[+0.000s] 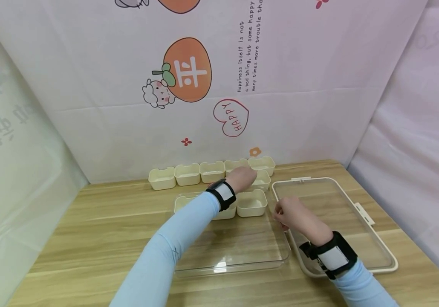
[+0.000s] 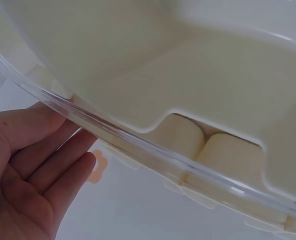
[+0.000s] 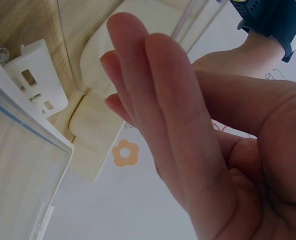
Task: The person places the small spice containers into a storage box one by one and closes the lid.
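Note:
My left hand reaches over the back of a clear plastic box, beside a small cream container behind the box's right corner. In the left wrist view the fingers are slightly bent beneath the clear rim, thumb side uppermost; their contact point is hidden, and I cannot tell whether they grip anything. Cream containers line the back of the clear box. My right hand hovers between the box and a cream-framed clear lid. Its fingers are extended, with nothing held.
A row of cream containers runs along the back edge of the wooden table, against a printed cloth. The lid lies to the right and has a white latch on its right side. Cloth walls rise on both sides.

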`<action>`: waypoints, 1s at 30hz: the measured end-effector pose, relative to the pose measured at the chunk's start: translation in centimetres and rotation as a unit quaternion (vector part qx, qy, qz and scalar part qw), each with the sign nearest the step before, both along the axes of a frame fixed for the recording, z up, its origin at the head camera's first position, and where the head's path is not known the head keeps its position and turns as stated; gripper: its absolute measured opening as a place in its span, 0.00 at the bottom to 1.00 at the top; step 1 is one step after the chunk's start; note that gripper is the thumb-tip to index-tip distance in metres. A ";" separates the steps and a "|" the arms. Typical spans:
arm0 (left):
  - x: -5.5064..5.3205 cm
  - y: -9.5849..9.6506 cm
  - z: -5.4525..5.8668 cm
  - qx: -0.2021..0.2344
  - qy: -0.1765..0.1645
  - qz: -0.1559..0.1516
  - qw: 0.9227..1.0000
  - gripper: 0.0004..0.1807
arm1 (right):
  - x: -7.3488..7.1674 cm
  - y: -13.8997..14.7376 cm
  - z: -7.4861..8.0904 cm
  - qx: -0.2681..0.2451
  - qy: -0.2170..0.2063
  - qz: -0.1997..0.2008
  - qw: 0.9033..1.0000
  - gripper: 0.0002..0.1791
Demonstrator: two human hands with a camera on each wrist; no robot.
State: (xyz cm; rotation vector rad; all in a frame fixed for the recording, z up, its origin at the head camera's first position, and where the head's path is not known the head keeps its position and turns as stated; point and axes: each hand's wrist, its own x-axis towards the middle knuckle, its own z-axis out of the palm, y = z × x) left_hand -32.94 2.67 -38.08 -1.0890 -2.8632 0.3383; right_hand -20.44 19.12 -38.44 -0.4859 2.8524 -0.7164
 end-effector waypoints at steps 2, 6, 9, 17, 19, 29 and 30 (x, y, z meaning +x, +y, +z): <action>0.1 0.0 0.1 -0.003 0.009 0.001 1.000 0.13 | 0.0 0.0 0.0 0.001 0.002 -0.001 1.000 0.05; 0.3 -0.2 0.4 -0.008 0.025 0.000 1.000 0.12 | 0.0 0.0 0.0 0.000 0.005 0.001 1.000 0.05; 0.5 -0.3 0.6 -0.002 0.031 -0.002 1.000 0.12 | 0.0 0.0 0.1 0.000 0.003 0.002 1.000 0.05; 1.3 -0.9 1.1 0.013 0.031 -0.003 0.999 0.14 | 0.1 0.0 0.1 -0.002 -0.008 -0.004 1.000 0.06; 1.5 -1.2 1.1 0.013 0.034 -0.007 0.999 0.14 | 0.1 -0.1 0.1 0.001 -0.008 -0.005 1.000 0.05; 2.0 -2.9 1.7 0.048 0.035 -0.009 0.998 0.12 | 0.1 -0.1 0.0 0.003 -0.008 -0.009 1.000 0.05; 2.0 -3.0 1.7 0.053 0.035 -0.009 0.998 0.12 | 0.1 -0.1 0.1 0.004 -0.008 -0.009 1.000 0.05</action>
